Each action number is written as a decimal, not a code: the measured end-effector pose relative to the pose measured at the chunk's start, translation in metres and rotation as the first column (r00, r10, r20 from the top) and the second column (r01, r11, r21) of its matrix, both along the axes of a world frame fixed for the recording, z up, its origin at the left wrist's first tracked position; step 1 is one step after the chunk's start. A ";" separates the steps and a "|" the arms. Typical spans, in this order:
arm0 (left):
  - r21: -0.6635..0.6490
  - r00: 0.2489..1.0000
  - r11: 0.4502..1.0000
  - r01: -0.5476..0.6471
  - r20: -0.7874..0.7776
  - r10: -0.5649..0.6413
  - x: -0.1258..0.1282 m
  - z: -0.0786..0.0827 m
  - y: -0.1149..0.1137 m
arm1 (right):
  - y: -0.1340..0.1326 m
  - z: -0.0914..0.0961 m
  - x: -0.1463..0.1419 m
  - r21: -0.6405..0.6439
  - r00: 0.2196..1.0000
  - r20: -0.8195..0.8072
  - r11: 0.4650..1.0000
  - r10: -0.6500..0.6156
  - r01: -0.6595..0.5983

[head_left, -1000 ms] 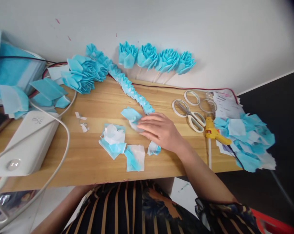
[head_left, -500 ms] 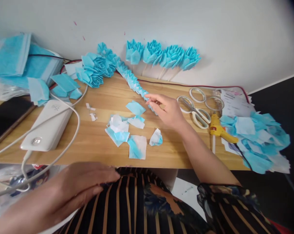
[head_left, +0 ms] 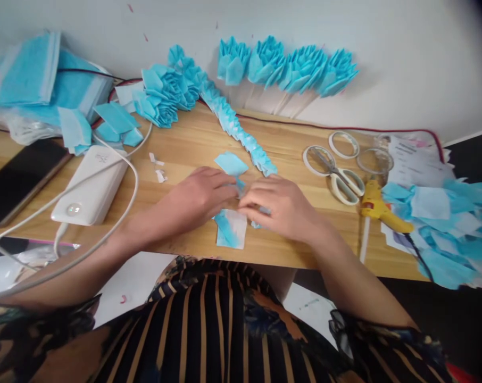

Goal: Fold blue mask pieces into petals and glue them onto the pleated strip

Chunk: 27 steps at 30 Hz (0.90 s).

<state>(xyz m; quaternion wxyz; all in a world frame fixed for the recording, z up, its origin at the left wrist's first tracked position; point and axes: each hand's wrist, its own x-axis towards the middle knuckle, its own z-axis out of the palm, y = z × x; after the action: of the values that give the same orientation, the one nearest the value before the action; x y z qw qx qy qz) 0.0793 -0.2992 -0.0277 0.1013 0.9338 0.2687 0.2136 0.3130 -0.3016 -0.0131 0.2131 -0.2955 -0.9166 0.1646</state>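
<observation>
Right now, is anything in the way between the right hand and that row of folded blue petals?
Nothing visible is: the near end of the blue petal row lies just beyond the right hand; whether they touch is unclear.

Stemmed blue flowers (head_left: 266, 61), four, at one o'clock; tape rolls (head_left: 347, 156), three, between two and three. Scissors (head_left: 339, 174) and glue gun (head_left: 373, 205), one each, at three o'clock; phone (head_left: 25, 181) and power bank (head_left: 86, 202), one each, at nine. Centre: left hand (head_left: 201, 197), right hand (head_left: 279, 205), one each.
</observation>
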 end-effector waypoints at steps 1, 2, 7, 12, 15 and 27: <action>-0.002 0.999 1.000 0.005 -0.036 -0.005 0.001 -0.001 0.001 | -0.006 0.000 -0.001 0.018 0.999 0.029 0.999 0.028 -0.028; -0.003 0.997 1.000 0.009 -0.074 -0.010 0.001 -0.002 0.002 | -0.012 -0.001 -0.003 0.037 0.997 0.058 0.998 0.047 -0.050; -0.005 0.985 1.000 0.009 -0.174 -0.010 -0.011 -0.015 0.004 | -0.034 -0.009 -0.014 0.076 0.963 0.263 0.994 0.053 -0.076; -0.052 0.991 0.995 -0.088 -0.106 0.082 -0.028 -0.020 0.003 | -0.045 -0.020 -0.026 0.127 0.930 0.358 0.991 -0.084 0.041; -0.105 0.989 0.985 -0.139 0.040 0.144 -0.032 -0.011 -0.003 | -0.044 -0.023 -0.025 0.099 0.954 0.286 0.993 -0.092 0.066; -0.594 0.849 0.795 -0.127 0.349 0.396 0.005 0.027 -0.011 | 0.003 0.015 -0.002 -0.534 0.759 -0.434 0.817 -0.486 0.218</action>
<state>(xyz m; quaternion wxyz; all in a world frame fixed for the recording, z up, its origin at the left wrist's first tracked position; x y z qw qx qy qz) 0.0848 -0.3102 -0.0006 0.3938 0.7394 0.4171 0.3525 0.3109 -0.2984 0.0019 0.4213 -0.4479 -0.6758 0.4064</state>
